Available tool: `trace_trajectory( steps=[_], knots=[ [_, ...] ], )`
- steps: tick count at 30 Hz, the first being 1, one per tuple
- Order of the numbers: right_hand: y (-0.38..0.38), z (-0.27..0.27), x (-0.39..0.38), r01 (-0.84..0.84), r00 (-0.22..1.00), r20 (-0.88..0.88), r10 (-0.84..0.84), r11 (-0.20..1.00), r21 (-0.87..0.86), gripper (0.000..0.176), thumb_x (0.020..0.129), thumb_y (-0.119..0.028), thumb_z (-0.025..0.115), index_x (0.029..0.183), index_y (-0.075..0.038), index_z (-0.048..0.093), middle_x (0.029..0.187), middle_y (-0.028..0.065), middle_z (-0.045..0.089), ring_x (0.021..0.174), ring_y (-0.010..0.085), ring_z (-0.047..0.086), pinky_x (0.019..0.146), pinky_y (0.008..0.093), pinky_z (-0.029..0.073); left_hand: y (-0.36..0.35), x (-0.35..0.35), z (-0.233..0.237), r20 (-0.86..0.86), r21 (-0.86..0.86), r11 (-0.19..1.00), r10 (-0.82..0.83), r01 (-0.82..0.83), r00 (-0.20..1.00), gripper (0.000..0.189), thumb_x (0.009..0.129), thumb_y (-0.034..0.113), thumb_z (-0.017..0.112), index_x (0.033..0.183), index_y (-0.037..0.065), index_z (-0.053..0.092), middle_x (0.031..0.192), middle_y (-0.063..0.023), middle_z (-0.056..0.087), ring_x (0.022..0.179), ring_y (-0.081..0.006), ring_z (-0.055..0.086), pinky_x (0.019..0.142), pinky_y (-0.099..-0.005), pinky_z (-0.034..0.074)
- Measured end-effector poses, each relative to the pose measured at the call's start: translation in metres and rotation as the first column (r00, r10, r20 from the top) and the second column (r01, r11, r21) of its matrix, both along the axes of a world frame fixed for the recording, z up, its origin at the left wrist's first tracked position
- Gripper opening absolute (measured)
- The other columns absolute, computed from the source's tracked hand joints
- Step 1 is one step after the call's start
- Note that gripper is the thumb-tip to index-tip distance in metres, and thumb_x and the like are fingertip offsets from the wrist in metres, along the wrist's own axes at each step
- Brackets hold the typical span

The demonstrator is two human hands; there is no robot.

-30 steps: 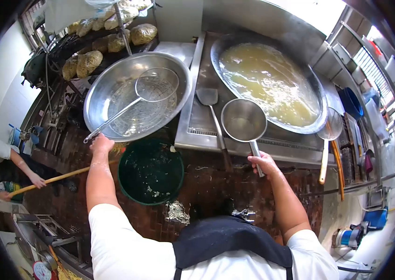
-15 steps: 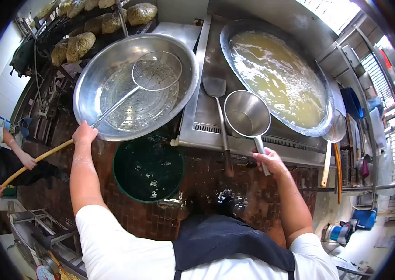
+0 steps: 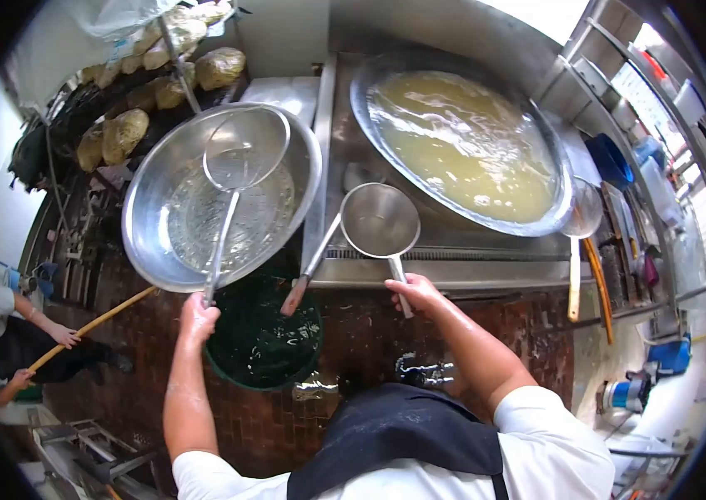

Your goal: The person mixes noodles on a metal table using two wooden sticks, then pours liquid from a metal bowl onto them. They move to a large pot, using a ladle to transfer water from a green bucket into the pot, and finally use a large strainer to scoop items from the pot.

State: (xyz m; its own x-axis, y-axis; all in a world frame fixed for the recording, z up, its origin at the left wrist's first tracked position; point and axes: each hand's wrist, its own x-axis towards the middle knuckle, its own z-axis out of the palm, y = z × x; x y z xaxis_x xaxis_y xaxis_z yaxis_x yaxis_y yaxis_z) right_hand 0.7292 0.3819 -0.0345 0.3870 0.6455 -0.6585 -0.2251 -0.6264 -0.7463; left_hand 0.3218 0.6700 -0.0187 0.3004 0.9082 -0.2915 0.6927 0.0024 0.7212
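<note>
My left hand [image 3: 200, 319] grips the metal handle of a round wire-mesh skimmer [image 3: 246, 148]. The skimmer's head is over a wide steel basin [image 3: 138, 218] with liquid in its bottom. In my right hand [image 3: 418, 293] is the handle of a deep steel dipper [image 3: 380, 220], held level with the stove's front edge. Behind the dipper, a long-handled metal spatula [image 3: 320, 254] lies slanted, its blade partly hidden. Back right, a huge wok [image 3: 363, 117] holds cloudy yellowish liquid with light ripples.
A dark green tub [image 3: 261, 375] of liquid stands on the wet brick floor below the basin. Another skimmer [image 3: 586, 208] rests right of the wok. Filled bags [image 3: 124, 136] sit on a rack at left. A co-worker [image 3: 11, 329] at far left holds a wooden pole [image 3: 99, 321].
My left hand has moved right, swinging the skimmer's handle from diagonal to nearly upright. The dipper has moved left with my right hand. The spatula's handle has swung left. The view has shifted.
</note>
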Motion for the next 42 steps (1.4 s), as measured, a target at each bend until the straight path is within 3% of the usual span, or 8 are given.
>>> trace_trajectory(
  steps=[2,5,12,20,31,34,36,42],
  knots=[
    [-0.002,0.02,0.009,-0.047,0.941,0.323,0.1,0.985,-0.168,0.046,0.086,-0.039,0.073,0.11,-0.002,0.065,0.087,0.0087,0.069,0.075,0.0187,0.066,0.07,0.0333,0.054,-0.016,-0.005,-0.019,0.043,0.096,0.995,0.001,-0.005,0.999,0.021,0.071,0.012,0.06,0.089,0.001,0.06,0.066,-0.0071,0.056,0.059,-0.0178,0.056,0.055,-0.0351,0.047],
    [-0.028,-0.005,0.028,0.09,0.788,0.596,-0.152,0.987,0.133,0.048,0.086,-0.04,0.072,0.112,-0.001,0.067,0.097,0.0134,0.072,0.088,0.0198,0.068,0.081,0.0338,0.053,-0.05,0.0,-0.014,0.154,0.134,0.99,0.022,-0.043,0.988,0.021,0.073,0.015,0.061,0.089,0.001,0.061,0.07,-0.0088,0.06,0.064,-0.0179,0.057,0.063,-0.0351,0.049],
    [-0.054,0.011,0.029,0.003,0.741,0.672,0.018,1.0,-0.03,0.054,0.084,-0.046,0.071,0.11,0.0,0.066,0.101,0.0169,0.071,0.094,0.0248,0.068,0.085,0.0357,0.052,-0.137,0.023,0.0,0.267,0.151,0.982,0.069,-0.112,0.961,0.02,0.077,0.015,0.064,0.092,0.002,0.059,0.068,-0.0085,0.06,0.06,-0.0182,0.058,0.06,-0.0347,0.048],
    [0.002,-0.015,0.015,-0.08,0.976,-0.198,0.092,0.994,0.069,0.029,0.084,-0.027,0.071,0.1,-0.008,0.058,0.073,0.0032,0.06,0.056,0.016,0.058,0.048,0.0317,0.047,-0.272,0.048,0.011,0.373,0.21,0.95,0.139,-0.23,0.917,0.017,0.081,0.014,0.073,0.085,0.006,0.059,0.066,0.0009,0.052,0.061,-0.0094,0.05,0.058,-0.0291,0.045],
    [-0.068,0.036,0.046,-0.216,0.971,0.021,0.239,0.835,0.506,0.027,0.083,-0.014,0.071,0.103,-0.007,0.054,0.067,-0.0015,0.051,0.051,0.0083,0.051,0.046,0.0234,0.043,-0.488,0.056,0.016,0.425,-0.197,0.799,0.591,-0.568,0.685,0.022,0.081,0.016,0.071,0.072,0.004,0.055,0.061,0.0039,0.049,0.057,-0.0065,0.046,0.053,-0.0273,0.041],
    [-0.091,0.084,0.038,-0.368,0.905,0.007,0.426,0.773,0.517,0.029,0.086,-0.017,0.07,0.108,-0.006,0.055,0.067,-0.0011,0.054,0.052,0.0079,0.052,0.049,0.0229,0.044,-0.549,0.064,0.013,0.177,0.091,0.707,0.682,-0.702,0.71,0.022,0.083,0.016,0.069,0.071,0.004,0.054,0.059,0.0031,0.049,0.051,-0.0064,0.046,0.048,-0.0264,0.04],
    [-0.101,0.105,0.025,-0.486,0.753,-0.136,0.643,0.685,0.543,0.031,0.086,-0.017,0.069,0.111,-0.005,0.056,0.07,0.0007,0.058,0.054,0.0087,0.055,0.05,0.0237,0.045,-0.592,0.065,0.015,0.138,-0.334,0.58,0.81,-0.743,0.57,0.021,0.084,0.017,0.068,0.074,0.005,0.054,0.057,0.0012,0.05,0.044,-0.0077,0.046,0.041,-0.0266,0.039],
    [-0.106,0.114,-0.059,-0.778,0.291,-0.422,0.859,0.469,0.418,0.046,0.087,-0.009,0.068,0.128,-0.005,0.048,0.084,0.0045,0.061,0.059,0.0115,0.059,0.054,0.0258,0.049,-0.686,0.069,-0.004,-0.04,-0.562,0.302,0.92,-0.77,0.39,0.018,0.085,0.015,0.067,0.077,0.007,0.053,0.054,-0.0002,0.05,0.038,-0.0114,0.046,0.036,-0.0287,0.039]
  ],
)
